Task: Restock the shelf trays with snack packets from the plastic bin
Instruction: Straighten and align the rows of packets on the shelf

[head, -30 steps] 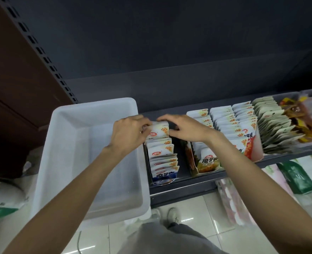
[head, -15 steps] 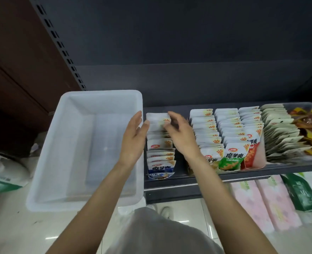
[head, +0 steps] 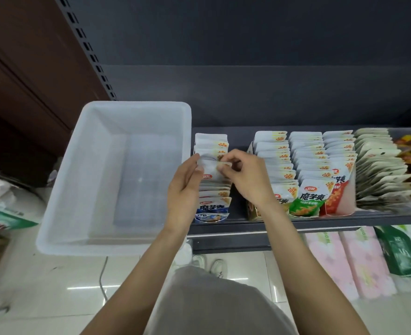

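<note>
Both hands have drawn back toward the shelf's front edge; the left hand (head: 185,187) and right hand (head: 245,177) now pinch one packet (head: 209,165) between them above its row.

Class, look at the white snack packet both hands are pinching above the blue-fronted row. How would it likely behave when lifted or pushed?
The packet probably flexes: it is a thin flat pouch pinched by the left hand and right hand. Likely light, since fingertips hold it. Its glossy film may slip.

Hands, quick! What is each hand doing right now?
Left hand: pinching a white foil snack packet over the leftmost row of packets.
Right hand: fingers curled, pinching the same packet's other edge.
</note>
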A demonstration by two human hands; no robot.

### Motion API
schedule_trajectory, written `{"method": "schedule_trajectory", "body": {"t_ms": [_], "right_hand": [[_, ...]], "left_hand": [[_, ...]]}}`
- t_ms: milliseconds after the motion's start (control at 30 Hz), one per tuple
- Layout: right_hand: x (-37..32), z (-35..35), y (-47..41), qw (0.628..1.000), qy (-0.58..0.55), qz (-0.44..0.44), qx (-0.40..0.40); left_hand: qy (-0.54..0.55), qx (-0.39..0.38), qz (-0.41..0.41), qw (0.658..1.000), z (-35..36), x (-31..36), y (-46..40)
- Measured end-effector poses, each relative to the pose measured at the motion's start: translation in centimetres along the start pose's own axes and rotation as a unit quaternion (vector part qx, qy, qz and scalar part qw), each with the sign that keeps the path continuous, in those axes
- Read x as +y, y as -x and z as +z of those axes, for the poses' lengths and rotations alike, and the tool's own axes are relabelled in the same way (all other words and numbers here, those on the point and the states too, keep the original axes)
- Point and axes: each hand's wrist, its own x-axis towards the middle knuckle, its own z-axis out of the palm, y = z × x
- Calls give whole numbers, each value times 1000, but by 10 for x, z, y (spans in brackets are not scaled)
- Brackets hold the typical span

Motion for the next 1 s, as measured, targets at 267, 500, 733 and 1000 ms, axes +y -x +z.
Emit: {"method": "schedule_trajectory", "body": {"t_ms": [267, 500, 733, 1000], "right_hand": [[0, 3, 26, 999, -19, -27, -1], [-5, 30, 67, 934, -316, 163, -44], [8, 22, 61, 929, -349, 125, 5], [17, 28, 85, 940, -327, 81, 54]], "left_hand": [[69, 0, 10, 998, -7, -10, 6], [87, -60, -39, 994, 13, -29, 22], [129, -100, -26, 986, 33, -37, 14], [129, -35, 25, 991, 30, -47, 34]]}}
